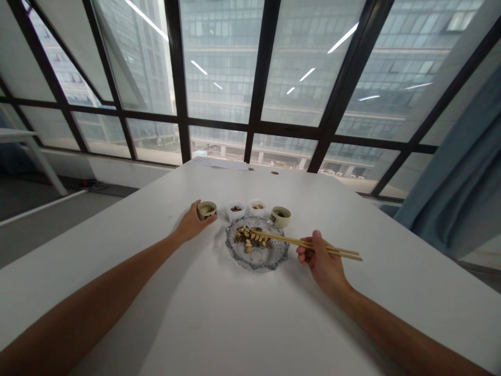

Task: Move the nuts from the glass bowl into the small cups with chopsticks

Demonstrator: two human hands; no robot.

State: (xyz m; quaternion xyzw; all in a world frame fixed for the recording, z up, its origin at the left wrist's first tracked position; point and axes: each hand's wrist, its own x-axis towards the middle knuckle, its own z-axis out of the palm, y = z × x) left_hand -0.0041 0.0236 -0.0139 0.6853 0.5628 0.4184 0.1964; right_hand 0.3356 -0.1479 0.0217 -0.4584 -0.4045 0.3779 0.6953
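Note:
My left hand (pixel 194 221) is wrapped round a small greenish ceramic cup (pixel 207 211) with dark lettering, at the table's middle left. Wooden chopsticks (pixel 313 245) are gripped in my right hand (pixel 323 261). Their tips reach into a clear glass dish (pixel 279 256) with a scalloped rim, among a pile of pale and dark seeds or nuts (pixel 250 237). Whether the tips pinch a piece is too small to tell. A second lettered cup (pixel 280 216) stands behind the dish on the right.
Behind the dish sit two small white tubs, the left tub (pixel 235 216) with dark pieces and the right tub (pixel 257 213) with pale ones. Papers (pixel 221 163) lie at the white table's far edge. Windows stand beyond, and a blue curtain (pixel 450 177) hangs at right.

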